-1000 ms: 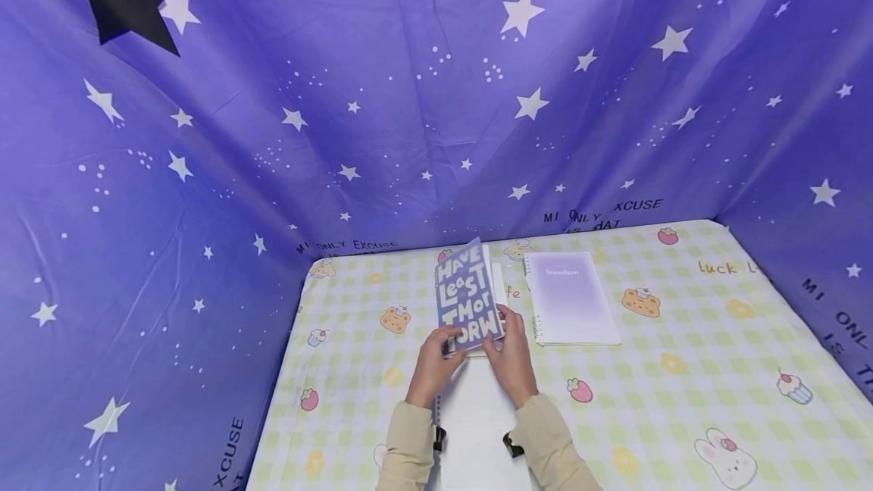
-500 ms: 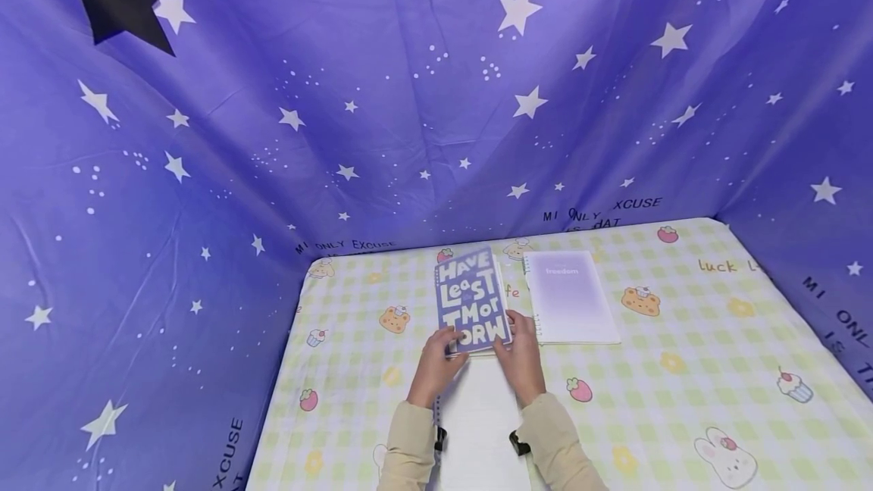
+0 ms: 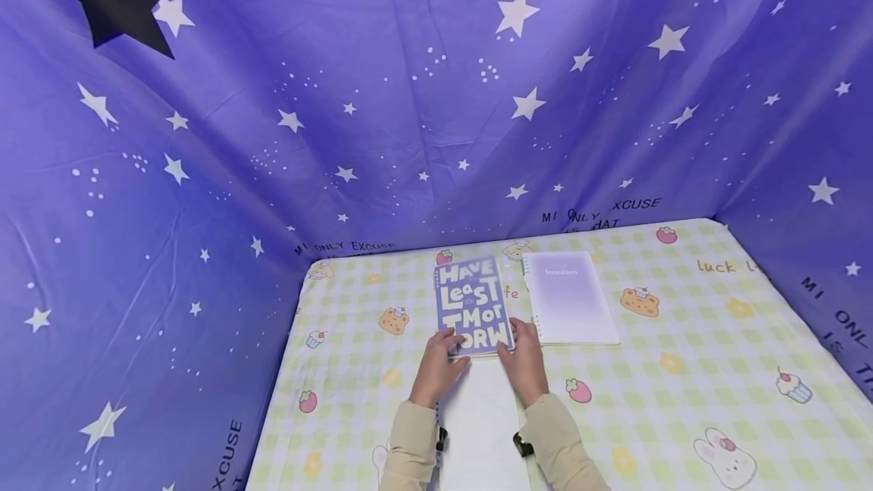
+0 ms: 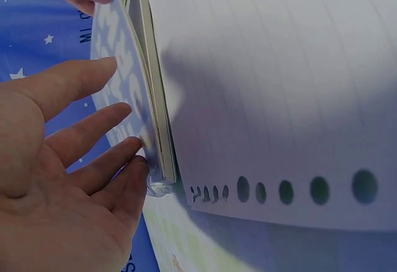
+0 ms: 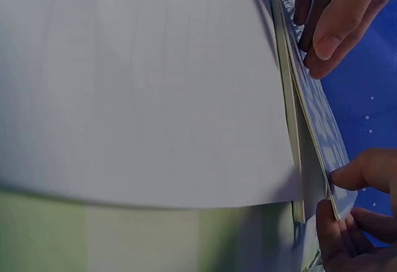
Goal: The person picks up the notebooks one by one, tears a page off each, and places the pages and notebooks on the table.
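Observation:
A spiral notebook [image 3: 470,298] with a blue cover and big cream letters lies toward the back of the table. My right hand [image 3: 524,362] pinches the cover's lower right edge between thumb and fingers; in the right wrist view the cover [image 5: 319,129] stands slightly raised off the pages there. Fingers of my left hand [image 3: 435,370] rest, loosely extended, on its lower left part. White lined paper [image 3: 477,430] with holes punched down its left side lies below the notebook, under both wrists.
To the right lies another spiral notebook [image 3: 571,298], pale purple and marked "freedom". A green and white checked cloth [image 3: 682,400] covers the table. A purple star-printed curtain [image 3: 423,97] hangs behind and at both sides.
The lettered cover has come down from a lifted, tilted position to nearly flat. My right hand has moved slightly right with its edge; my left hand has barely moved.

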Demonstrator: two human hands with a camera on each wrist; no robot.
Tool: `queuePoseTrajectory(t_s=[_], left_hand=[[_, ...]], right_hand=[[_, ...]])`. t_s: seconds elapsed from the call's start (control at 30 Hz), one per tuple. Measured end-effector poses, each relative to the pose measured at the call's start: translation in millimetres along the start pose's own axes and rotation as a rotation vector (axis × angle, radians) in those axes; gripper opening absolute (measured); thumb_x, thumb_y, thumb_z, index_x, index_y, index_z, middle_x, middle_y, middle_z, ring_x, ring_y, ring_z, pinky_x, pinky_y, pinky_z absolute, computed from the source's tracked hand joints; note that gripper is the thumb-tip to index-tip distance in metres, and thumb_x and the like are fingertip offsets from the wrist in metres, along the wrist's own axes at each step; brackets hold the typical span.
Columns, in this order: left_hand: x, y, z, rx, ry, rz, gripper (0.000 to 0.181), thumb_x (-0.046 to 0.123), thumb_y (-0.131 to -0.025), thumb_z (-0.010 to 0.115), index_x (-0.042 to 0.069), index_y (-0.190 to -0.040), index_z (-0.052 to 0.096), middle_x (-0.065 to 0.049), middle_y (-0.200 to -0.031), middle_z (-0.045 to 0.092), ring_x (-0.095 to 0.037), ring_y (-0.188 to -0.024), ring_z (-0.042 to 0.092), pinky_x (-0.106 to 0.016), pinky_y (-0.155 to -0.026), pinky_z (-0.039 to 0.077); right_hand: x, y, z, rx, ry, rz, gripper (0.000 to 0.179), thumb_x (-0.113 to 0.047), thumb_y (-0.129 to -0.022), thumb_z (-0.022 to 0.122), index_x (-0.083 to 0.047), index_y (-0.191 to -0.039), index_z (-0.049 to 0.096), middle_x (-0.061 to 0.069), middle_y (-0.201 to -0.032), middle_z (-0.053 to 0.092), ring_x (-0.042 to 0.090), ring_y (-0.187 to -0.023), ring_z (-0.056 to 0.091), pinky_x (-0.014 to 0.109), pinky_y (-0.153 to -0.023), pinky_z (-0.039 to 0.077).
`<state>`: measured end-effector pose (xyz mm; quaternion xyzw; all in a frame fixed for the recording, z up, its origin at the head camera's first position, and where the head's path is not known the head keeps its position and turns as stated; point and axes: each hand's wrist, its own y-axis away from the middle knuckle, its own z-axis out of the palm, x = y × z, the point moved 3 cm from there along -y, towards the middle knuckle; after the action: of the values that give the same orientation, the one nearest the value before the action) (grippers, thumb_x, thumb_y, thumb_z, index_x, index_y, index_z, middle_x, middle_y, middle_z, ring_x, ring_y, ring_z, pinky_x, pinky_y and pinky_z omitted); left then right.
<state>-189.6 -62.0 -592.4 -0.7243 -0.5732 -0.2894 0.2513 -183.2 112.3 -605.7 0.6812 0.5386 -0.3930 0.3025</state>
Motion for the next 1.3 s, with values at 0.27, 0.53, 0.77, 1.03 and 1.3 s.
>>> queuePoseTrajectory(t_s=[0.27, 0.53, 0.77, 1.03, 1.3], left_hand=[[-0.2, 0.1, 3.3, -0.002, -0.046, 0.016, 0.037, 0.009, -0.082, 0.077, -0.004, -0.116, 0.069, -0.024, -0.136, 0.056, -0.041, -0.13, 0.05, -0.05, -0.111, 0.04], [0.7, 0.2, 6.1, 0.018, -0.076, 0.012, 0.036, 0.007, -0.082, 0.077, -0.003, -0.115, 0.07, -0.022, -0.136, 0.057, -0.04, -0.129, 0.05, -0.05, -0.11, 0.041], [2.7, -0.2, 7.4, 0.032, -0.104, -0.003, 0.035, 0.006, -0.082, 0.078, -0.001, -0.116, 0.071, -0.019, -0.135, 0.058, -0.039, -0.129, 0.05, -0.049, -0.11, 0.041], [2.2, -1.0, 7.4, 0.045, -0.132, -0.005, 0.034, 0.004, -0.082, 0.077, 0.001, -0.115, 0.071, -0.018, -0.134, 0.058, -0.038, -0.129, 0.05, -0.05, -0.11, 0.041], [3.9, -3.0, 7.4, 0.073, -0.204, 0.018, 0.033, 0.0, -0.08, 0.077, 0.003, -0.112, 0.073, -0.017, -0.13, 0.061, -0.036, -0.126, 0.052, -0.049, -0.106, 0.044]], right_hand=[[7.3, 1.6, 1.7, 0.01, 0.041, -0.038, 0.055, 0.001, -0.083, 0.069, 0.017, -0.132, 0.049, 0.03, -0.117, 0.054, 0.041, -0.105, 0.059, 0.052, -0.098, 0.05], [8.3, 2.2, 1.9, -0.017, 0.032, -0.037, 0.056, 0.001, -0.084, 0.067, 0.018, -0.133, 0.047, 0.033, -0.121, 0.051, 0.046, -0.113, 0.054, 0.055, -0.105, 0.044], [9.1, 2.9, -0.9, 0.001, 0.072, -0.05, 0.054, 0.001, -0.082, 0.069, 0.019, -0.13, 0.05, 0.031, -0.117, 0.052, 0.045, -0.11, 0.053, 0.055, -0.101, 0.045], [11.7, 2.7, -1.5, -0.006, 0.107, -0.073, 0.053, 0.0, -0.082, 0.069, 0.019, -0.128, 0.052, 0.029, -0.111, 0.054, 0.04, -0.103, 0.053, 0.053, -0.095, 0.047], [11.3, 2.5, -0.9, -0.014, 0.076, -0.087, 0.054, 0.002, -0.081, 0.069, 0.018, -0.129, 0.051, 0.03, -0.113, 0.054, 0.041, -0.104, 0.055, 0.053, -0.097, 0.048]])
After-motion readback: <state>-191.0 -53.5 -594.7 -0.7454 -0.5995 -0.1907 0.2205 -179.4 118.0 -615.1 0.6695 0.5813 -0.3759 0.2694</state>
